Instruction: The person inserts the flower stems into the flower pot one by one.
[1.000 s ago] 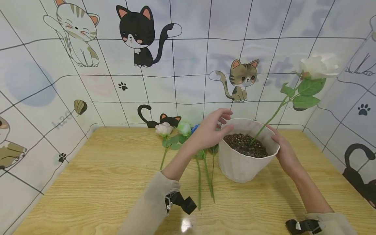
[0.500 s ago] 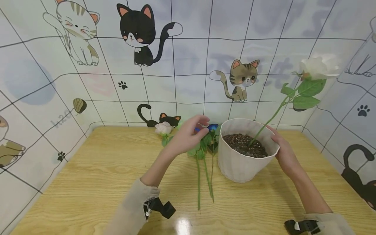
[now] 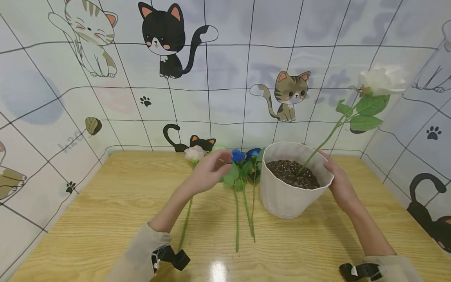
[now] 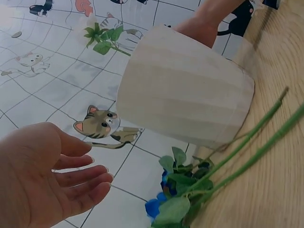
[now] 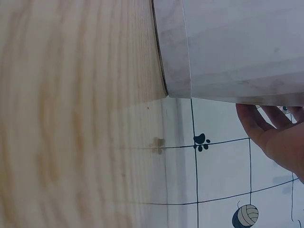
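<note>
A white flower pot with dark soil stands right of the middle. From the soil a white rose rises on a long green stem, leaning right. My right hand holds the pot's right side near the rim, its thumb at the edge; some fingers are hidden behind the pot. My left hand hovers over the flowers with loosely bent fingers and holds nothing. Around it lie a pale pink rose and two blue roses. Another pale rose is mostly covered by the left hand.
The wooden table ends at a wall printed with cats and grid lines. Several green stems lie on the table, pointing towards me, just left of the pot.
My left hand has moved left, away from the pot's rim to above the lying roses, uncovering the blue ones. The right hand, the pot and the white rose stay in place.
</note>
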Motion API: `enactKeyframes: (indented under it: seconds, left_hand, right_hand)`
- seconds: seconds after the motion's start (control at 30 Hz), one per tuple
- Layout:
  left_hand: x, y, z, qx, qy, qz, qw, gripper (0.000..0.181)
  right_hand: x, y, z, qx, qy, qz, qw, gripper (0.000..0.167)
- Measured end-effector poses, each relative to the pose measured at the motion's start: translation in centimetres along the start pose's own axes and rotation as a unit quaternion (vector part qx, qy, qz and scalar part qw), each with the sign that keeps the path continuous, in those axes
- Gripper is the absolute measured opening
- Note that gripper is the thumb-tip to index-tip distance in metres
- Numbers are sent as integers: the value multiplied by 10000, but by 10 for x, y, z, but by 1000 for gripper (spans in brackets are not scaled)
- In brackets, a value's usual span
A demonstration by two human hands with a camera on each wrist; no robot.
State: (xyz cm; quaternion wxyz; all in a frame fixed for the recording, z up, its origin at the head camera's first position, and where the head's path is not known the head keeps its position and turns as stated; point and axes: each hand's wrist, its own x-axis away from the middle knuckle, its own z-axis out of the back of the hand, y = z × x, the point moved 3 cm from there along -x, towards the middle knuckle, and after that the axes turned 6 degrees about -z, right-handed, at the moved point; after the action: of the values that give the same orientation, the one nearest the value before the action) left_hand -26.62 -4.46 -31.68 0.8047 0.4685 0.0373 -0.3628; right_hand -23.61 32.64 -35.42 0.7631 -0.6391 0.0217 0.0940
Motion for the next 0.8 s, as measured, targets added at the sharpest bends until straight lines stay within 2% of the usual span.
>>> enactKeyframes:
  seconds: [0.23,0.47,0.8]
  left_hand:
    - [17,-16,9,-138,-12,303,9994,30]
    - [37,-30,15,-12,-126,731,9972,38]
    - [61,-52,20,-144,53,1003,9948,38]
  right_hand:
    - [0,-1,0,-116,-26,20,9999,53]
    - [0,1,0,-270,5,47,9996,49]
    - [-1,2,0,-207,25,91,9997,54]
